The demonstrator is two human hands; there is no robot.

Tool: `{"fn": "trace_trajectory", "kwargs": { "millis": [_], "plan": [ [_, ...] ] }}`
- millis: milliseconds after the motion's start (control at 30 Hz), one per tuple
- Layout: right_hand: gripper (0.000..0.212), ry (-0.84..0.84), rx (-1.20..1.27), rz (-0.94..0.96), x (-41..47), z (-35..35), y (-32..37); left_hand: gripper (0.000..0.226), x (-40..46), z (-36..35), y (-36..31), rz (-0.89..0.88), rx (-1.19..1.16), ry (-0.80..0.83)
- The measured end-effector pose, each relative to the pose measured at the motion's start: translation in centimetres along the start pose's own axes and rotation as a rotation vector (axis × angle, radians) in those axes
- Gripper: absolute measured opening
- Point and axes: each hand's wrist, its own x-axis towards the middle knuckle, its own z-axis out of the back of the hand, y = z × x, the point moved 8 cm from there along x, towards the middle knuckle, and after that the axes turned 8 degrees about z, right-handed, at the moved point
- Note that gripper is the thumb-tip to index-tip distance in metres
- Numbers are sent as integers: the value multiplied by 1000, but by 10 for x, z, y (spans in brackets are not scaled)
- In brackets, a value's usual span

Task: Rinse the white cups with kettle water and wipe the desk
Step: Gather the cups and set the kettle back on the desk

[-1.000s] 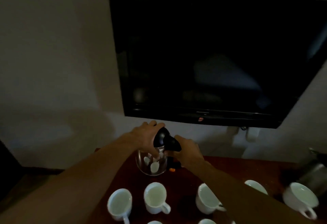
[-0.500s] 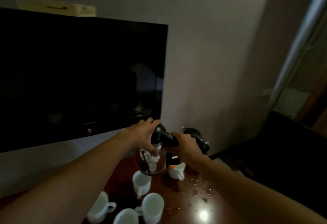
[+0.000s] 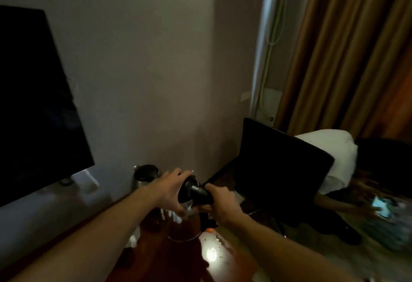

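Both hands are closed on a glass kettle [image 3: 181, 223] held just above the dark red-brown counter [image 3: 160, 264]. The right hand [image 3: 220, 203] has its grip wrapped firmly around the black handle [image 3: 200, 194], fingers curled under it. The left hand [image 3: 171, 192] is clamped over the black lid [image 3: 186, 189] from above, fingertips reaching down onto the clear glass wall.

The kettle's body is see-through, and the counter's colour shows through it. It appears tilted a little, though blur makes the angle hard to judge. How much water is inside cannot be told. No white cups can be made out clearly; a pale blurred shape [image 3: 131, 240] near the left forearm could be one.

A second, metal kettle [image 3: 143, 176] stands behind the hands against the wall. A dark television screen [image 3: 33, 103] hangs at left. A bright lamp reflection and scattered water drops [image 3: 211, 252] shine on the counter just right of the glass kettle. Beyond the counter's end sit a black chair [image 3: 278, 161] and brown curtains [image 3: 356, 54].

Judging by its material, the kettle is rigid, breakable and likely heavy if full, and its glass may be wet and slippery. The handle is the safe place to carry its weight; the lid hand only steadies it. Setting it down gently matters, since the wet counter could let it slide.
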Motion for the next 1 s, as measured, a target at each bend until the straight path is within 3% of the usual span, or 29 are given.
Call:
{"fn": "trace_trajectory", "kwargs": {
  "millis": [300, 600, 700, 800, 867, 1000],
  "plan": [
    [46, 55, 148, -65, 5, -63, -69, 119, 40, -70, -3, -1, 37, 151],
    [57, 177, -5, -77, 17, -76, -72, 127, 34, -83, 15, 53, 80, 217],
    [84, 252, -223, -97, 19, -74, -74, 113, 13, -69, 34, 163, 262, 162],
    [115, 224, -353, 27, 24, -63, -51, 85, -20, -43, 71, 337, 375, 98],
    [120, 230, -389, 102, 26, -58, -22, 75, -53, -29, 105, 457, 381, 80],
    [111, 261, -407, 243, 37, -70, 51, 71, -131, -13, 164, 632, 364, 66]
  ]
}}
